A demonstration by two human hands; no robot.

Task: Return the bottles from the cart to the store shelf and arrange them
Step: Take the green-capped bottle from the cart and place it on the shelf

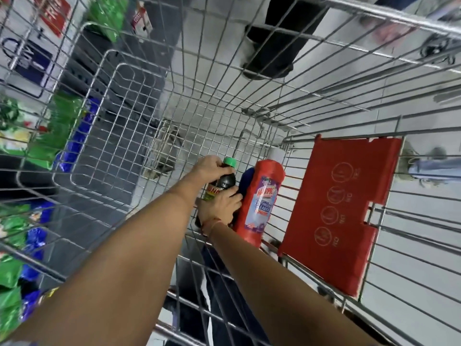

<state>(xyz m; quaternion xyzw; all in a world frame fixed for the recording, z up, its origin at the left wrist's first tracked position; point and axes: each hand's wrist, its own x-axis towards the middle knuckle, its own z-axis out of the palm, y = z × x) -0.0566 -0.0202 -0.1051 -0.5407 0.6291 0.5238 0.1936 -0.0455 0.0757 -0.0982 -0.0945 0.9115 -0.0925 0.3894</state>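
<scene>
I look down into a wire shopping cart (104, 151). A dark bottle with a green cap (225, 179) lies tilted at the cart's near end. My left hand (209, 169) grips it around the neck, just below the cap. My right hand (220, 208), with an orange thread on the wrist, wraps around its lower body. Right beside it lies a red Harpic cleaner bottle (259, 203) with a white cap, touching my right fingers. A blue object (247, 179) shows partly between the two bottles; most of it is hidden.
A red plastic seat flap (336, 208) leans on the cart's right wire wall. Store shelves with green and blue packets (15, 228) run along the left outside the cart. A person's dark trouser leg and shoe (274, 46) stand beyond the far end.
</scene>
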